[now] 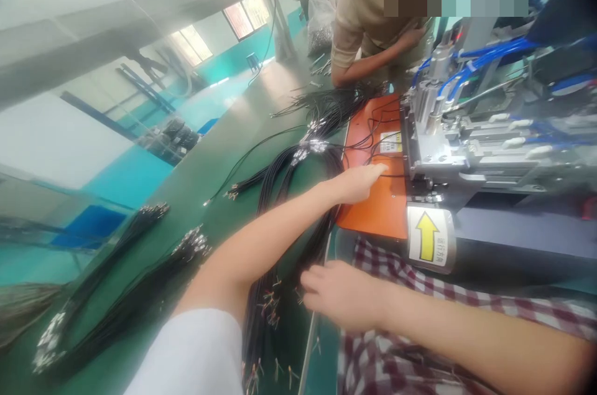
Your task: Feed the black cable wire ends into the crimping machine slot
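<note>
My left hand (361, 182) reaches out over an orange plate (377, 214), fingers pinched on a thin black wire (396, 175) that runs to the mouth of a metal machine (438, 152). My right hand (340, 292) is lower, at the table's near edge. Its fingers are pressed together on the stripped ends of a long bundle of black wires (280, 196). That bundle runs under my left forearm up to metal terminals (310, 146).
More black wire bundles (116, 277) lie on the green table (200, 177) at the left. Blue hoses (485, 53) top the machine, and a yellow arrow label (426, 236) marks its front. A co-worker's arm (368, 65) rests at the far end. Checked cloth (401, 314) lies under my right arm.
</note>
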The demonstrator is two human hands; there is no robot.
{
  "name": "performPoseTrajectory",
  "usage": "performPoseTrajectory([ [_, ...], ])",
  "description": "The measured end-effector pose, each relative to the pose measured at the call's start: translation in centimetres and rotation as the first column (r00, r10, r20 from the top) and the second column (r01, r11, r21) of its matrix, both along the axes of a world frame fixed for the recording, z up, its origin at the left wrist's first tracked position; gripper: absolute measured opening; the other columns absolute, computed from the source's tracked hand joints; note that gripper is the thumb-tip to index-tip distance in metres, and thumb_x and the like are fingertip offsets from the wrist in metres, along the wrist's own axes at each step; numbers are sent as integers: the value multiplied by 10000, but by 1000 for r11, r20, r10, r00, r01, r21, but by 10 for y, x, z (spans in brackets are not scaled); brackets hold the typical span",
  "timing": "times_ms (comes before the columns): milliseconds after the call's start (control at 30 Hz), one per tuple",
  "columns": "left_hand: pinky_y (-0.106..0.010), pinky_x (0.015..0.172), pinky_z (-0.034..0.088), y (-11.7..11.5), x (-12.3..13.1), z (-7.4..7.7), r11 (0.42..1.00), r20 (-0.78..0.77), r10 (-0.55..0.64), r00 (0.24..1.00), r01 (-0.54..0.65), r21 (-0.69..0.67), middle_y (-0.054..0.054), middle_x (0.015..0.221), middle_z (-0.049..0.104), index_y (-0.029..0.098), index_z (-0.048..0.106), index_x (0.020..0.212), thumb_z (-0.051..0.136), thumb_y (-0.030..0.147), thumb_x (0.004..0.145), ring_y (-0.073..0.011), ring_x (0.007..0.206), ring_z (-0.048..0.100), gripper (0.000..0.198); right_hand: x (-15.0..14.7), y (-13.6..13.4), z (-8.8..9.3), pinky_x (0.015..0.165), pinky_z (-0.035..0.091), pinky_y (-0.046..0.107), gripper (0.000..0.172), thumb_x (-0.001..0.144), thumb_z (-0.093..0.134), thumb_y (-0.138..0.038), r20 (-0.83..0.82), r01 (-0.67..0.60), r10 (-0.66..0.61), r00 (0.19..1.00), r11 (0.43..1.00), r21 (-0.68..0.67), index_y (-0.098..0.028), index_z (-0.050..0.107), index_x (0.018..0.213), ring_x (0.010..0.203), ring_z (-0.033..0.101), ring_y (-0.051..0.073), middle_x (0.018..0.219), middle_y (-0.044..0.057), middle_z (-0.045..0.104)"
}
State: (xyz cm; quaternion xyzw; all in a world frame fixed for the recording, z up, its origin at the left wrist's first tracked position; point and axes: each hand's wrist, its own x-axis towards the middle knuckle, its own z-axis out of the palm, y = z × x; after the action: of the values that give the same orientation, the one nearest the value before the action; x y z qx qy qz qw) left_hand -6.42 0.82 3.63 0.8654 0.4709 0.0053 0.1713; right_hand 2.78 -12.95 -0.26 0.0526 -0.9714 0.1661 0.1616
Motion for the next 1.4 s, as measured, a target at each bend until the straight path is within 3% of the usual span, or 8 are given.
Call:
performPoseTrajectory([
  [133,-393,998,431,1,-3,0,1000,59,4,998,-5,13,-159,1291,568,112,475,1256,346,-75,731,-251,1198,532,572,27,9,11,527,382,285,163,867,441,-103,-97,20,-18,995,1000,16,-179,580,909,690,513,166,859,49,629],
  [233,-413,986,440,2,-5,4,1000,138,21,990,-24,18,-155,1242,596,120,507,1225,349,-47,747,-254,1144,567,531,67,17,21,589,467,276,125,817,454,-96,-411,76,-222,884,937,-342,-178,536,865,694,561,165,805,62,627],
  [300,-396,978,445,-3,-2,13,999,203,36,978,-40,17,-147,1206,611,122,525,1203,339,-20,788,-237,1111,581,476,95,25,25,678,516,291,133,853,455,-96,-387,204,-556,735,726,-656,-188,538,902,793,614,177,872,79,633],
  [433,-342,950,453,-34,23,35,999,337,37,941,-39,0,-116,1209,600,175,507,1225,337,150,933,-204,1092,573,338,131,49,26,611,531,273,119,858,599,-294,185,266,-889,419,-75,-961,-188,556,828,650,642,157,721,20,633],
  [533,-302,797,493,-61,46,38,982,448,76,891,11,-188,-62,1027,660,232,513,1220,494,264,910,-208,917,622,313,140,64,23,560,509,243,236,760,700,-369,337,192,-825,453,-280,-941,-178,571,813,556,589,121,633,-28,595],
  [733,-242,715,419,-71,52,19,900,489,334,806,-118,-419,-19,890,637,217,598,1006,359,255,971,-160,774,571,244,160,71,22,694,553,294,324,724,738,-367,394,287,-798,456,-287,-914,-190,637,976,777,658,183,848,39,692],
  [967,-216,589,355,-62,68,27,850,451,426,784,-178,-495,23,758,533,230,568,955,435,268,937,-132,665,468,139,167,81,21,571,515,209,166,795,676,-336,338,371,-881,330,-208,-905,-197,630,718,578,587,121,609,-25,602],
  [1400,-162,405,284,-39,80,-4,557,495,746,445,-9,-831,14,607,587,150,609,863,487,322,919,-46,404,382,217,167,87,13,518,518,249,111,795,655,-313,289,556,-932,220,-124,-822,-212,669,839,620,619,166,749,30,681],
])
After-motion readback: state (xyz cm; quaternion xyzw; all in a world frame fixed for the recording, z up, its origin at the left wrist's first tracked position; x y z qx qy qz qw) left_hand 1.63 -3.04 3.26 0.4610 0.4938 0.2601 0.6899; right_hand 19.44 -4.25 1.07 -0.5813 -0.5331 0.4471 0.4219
